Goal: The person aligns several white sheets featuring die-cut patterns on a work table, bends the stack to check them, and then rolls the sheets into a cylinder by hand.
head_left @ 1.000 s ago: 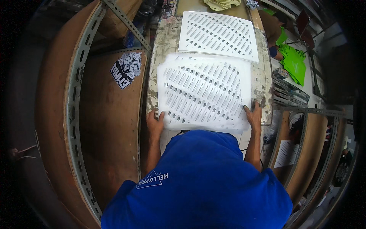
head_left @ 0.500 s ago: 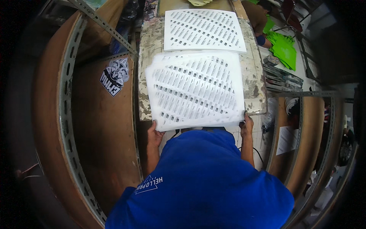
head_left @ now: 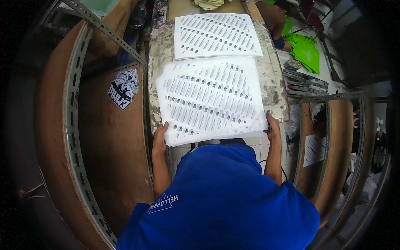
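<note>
A loose stack of white printed sheets (head_left: 212, 100) lies at the near end of the worn table (head_left: 273, 89), its near edge jutting past the tabletop. Slanting rows of small grey and black print cover the top sheet, and the edges below are uneven. At the near left corner, my left hand (head_left: 160, 141) grips the stack, thumb along the side and the other fingers mostly hidden. My right hand (head_left: 273, 128) is closed on the near right corner, its thumb pointing up along the edge. Just beyond lies a neater pile of similar printed sheets (head_left: 217, 36).
Brown board shelving with a perforated metal post (head_left: 75, 96) rises close on my left. Another shelf unit (head_left: 339, 137) stands at the right. A person's arm (head_left: 283, 44) rests near bright green bags (head_left: 306, 52) at the far right. Yellowish material (head_left: 211, 4) sits at the table's far end.
My left hand has shifted from under the near left corner to the stack's left side. The right hand keeps its corner, slightly higher. The whole view has moved a little.
</note>
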A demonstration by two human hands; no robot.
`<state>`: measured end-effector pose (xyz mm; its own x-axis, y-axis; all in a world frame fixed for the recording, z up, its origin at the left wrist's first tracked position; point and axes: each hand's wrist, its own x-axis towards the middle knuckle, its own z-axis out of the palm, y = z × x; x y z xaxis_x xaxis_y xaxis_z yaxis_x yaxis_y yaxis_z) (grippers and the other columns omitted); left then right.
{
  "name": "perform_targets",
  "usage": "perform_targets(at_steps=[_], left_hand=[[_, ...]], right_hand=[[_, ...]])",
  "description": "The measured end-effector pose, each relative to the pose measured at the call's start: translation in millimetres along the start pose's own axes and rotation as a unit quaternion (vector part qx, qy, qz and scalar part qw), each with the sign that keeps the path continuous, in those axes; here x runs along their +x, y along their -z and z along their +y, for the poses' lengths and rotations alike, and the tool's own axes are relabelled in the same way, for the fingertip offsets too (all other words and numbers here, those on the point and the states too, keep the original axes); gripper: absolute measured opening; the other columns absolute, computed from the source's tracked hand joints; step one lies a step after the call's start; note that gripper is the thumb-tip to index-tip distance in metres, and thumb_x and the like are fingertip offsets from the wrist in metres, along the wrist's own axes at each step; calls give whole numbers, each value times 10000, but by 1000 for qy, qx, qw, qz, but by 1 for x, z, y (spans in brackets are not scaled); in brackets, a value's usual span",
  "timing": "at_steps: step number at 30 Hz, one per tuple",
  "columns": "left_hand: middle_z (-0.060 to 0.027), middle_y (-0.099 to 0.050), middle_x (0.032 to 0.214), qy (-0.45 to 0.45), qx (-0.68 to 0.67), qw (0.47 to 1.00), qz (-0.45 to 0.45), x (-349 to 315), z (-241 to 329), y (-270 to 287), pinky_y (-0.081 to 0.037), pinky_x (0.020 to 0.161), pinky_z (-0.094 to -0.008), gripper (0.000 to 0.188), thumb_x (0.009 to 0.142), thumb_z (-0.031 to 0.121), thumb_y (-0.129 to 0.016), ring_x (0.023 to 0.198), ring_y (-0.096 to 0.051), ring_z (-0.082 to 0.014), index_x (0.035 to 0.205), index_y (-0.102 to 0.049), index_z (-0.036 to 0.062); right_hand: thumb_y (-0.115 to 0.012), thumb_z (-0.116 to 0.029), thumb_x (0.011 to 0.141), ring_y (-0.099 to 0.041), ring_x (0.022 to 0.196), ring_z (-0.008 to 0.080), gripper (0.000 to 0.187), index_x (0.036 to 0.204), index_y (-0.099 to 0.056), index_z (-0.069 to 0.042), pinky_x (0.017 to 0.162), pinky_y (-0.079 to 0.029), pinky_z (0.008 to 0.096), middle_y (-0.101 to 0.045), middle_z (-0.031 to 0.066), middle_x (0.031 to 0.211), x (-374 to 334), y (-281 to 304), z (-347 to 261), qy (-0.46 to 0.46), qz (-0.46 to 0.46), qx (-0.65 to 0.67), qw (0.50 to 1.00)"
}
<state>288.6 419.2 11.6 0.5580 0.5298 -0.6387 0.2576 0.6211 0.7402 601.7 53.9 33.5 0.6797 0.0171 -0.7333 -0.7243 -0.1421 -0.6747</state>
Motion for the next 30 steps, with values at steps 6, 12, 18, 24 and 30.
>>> perform_targets(at_steps=[6,12,18,24,30], left_hand=[[-168,-686,1064,-4,111,993,37,29,25,-15,-550,758,-341,407,880,154,-695,879,-683,-232,1194,-591,-84],[-179,-695,1049,-91,161,983,5,36,35,-13,-547,772,-330,367,783,-35,-683,870,-689,-224,1141,-622,-82],[-169,-695,1053,-128,211,969,19,32,47,-23,-523,829,-342,365,776,31,-711,911,-672,-233,1120,-638,-63],[-158,-706,979,-240,417,873,74,43,72,-51,-520,793,-328,319,800,38,-667,890,-669,-224,1106,-642,-48],[-150,-722,958,-265,368,889,59,38,82,-42,-526,774,-328,364,738,23,-664,851,-683,-219,1096,-653,-41]], right_hand=[[-690,-268,900,-655,793,217,389,1100,-639,62,718,-524,340,-693,130,957,48,-6,-8,112,-87,-107,984],[-732,3,737,-666,773,227,323,1043,-656,71,719,-537,331,-702,135,897,40,-18,-33,234,-138,-231,934],[-718,16,710,-669,756,231,397,1089,-623,87,718,-545,332,-697,158,897,43,-24,-38,237,-160,-222,932],[-696,-26,721,-667,817,203,379,1081,-635,74,732,-524,325,-703,157,913,51,-53,-55,297,-150,-257,907],[-683,-17,709,-672,832,201,376,1073,-642,64,762,-522,315,-706,151,934,55,-49,-61,299,-138,-254,910]])
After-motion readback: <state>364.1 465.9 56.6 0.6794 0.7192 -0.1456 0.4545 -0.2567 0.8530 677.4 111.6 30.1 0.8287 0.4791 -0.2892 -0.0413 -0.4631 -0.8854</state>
